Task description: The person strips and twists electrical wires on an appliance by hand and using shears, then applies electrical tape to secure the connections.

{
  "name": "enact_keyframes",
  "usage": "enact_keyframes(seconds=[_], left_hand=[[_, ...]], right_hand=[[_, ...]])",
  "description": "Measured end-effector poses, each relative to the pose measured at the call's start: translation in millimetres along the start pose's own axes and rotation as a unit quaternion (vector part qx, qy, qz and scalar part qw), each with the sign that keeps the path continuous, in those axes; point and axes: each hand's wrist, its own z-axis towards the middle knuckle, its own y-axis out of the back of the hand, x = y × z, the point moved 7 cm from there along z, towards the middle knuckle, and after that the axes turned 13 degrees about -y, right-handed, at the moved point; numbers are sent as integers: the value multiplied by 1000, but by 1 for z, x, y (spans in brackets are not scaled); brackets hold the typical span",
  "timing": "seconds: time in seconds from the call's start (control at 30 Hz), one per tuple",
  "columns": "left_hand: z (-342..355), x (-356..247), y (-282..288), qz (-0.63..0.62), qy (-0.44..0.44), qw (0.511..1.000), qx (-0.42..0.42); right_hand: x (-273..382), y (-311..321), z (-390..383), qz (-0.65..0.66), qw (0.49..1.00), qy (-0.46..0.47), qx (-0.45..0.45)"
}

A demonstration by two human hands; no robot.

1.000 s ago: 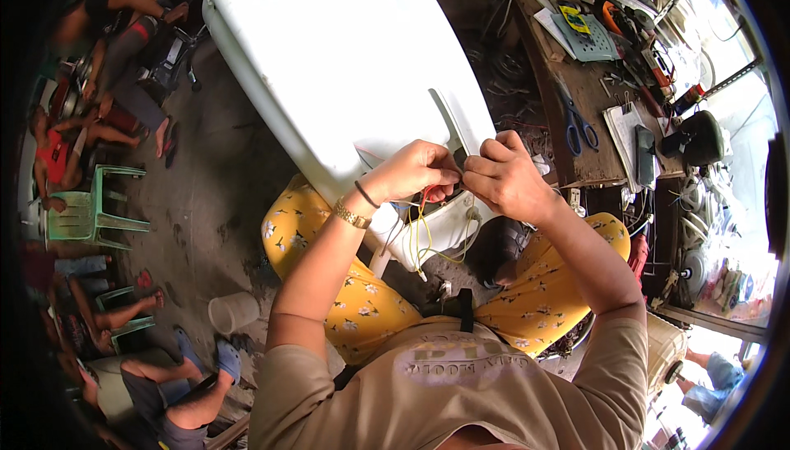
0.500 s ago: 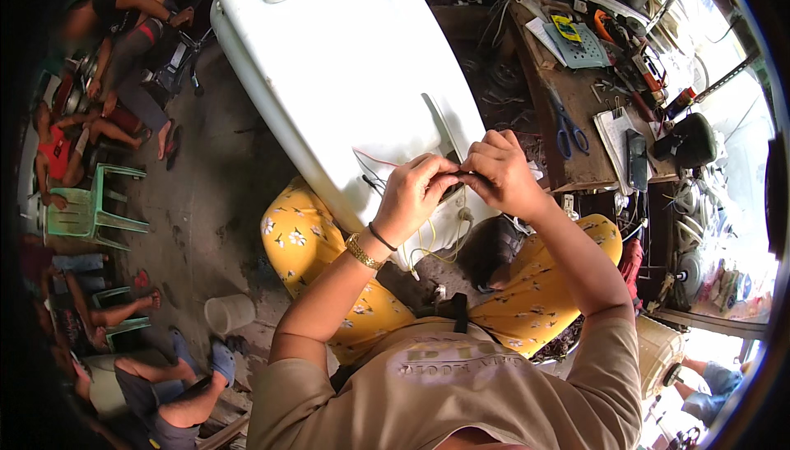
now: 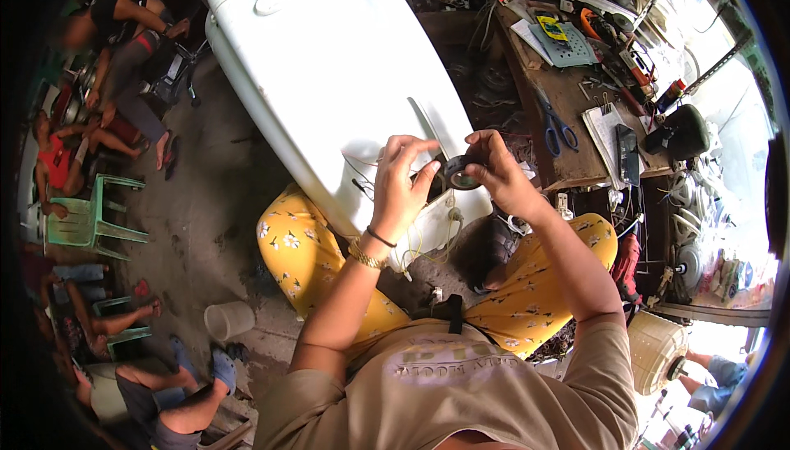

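A roll of black electrical tape is pinched between the thumb and fingers of my right hand. My left hand is just left of the roll, its thumb and fingers apart; whether a strip of tape touches it I cannot make out. Both hands are above the near end of a large white plastic appliance body that lies between my knees. Thin wires come out of it beside my left hand. A pale cord with a connector hangs at its near edge, below the hands. The hands partly hide a dark opening there.
On the right, a wooden workbench bears blue-handled scissors, a clipboard, a phone and several tools. People sit at the left near a green plastic chair. A whitish bucket stands on the floor.
My hands were close together with fingertips meeting; they have moved apart. The left hand has opened, and the tape roll now shows plainly in my right hand. The view has shifted slightly.
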Motion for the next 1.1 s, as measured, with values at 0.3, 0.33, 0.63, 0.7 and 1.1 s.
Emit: enact_keyframes(seconds=[0.3, 0.33, 0.63, 0.7, 1.1], left_hand=[[5, -28, 3, 16, -12, 997, -74], [5, -27, 2, 11, -10, 997, -78], [29, -35, -6, 6, -137, 989, 57], [29, -53, -11, 43, -191, 978, 78], [-111, -44, 31, 172, -311, 883, 305]], right_hand=[[51, -11, -25, -190, 957, 180, -124], [51, -13, -26, -192, 956, 186, -123], [44, -12, -19, -245, 950, 144, -129], [38, -14, -11, -354, 915, 140, -135], [6, 14, 6, 106, 988, -69, -84]])
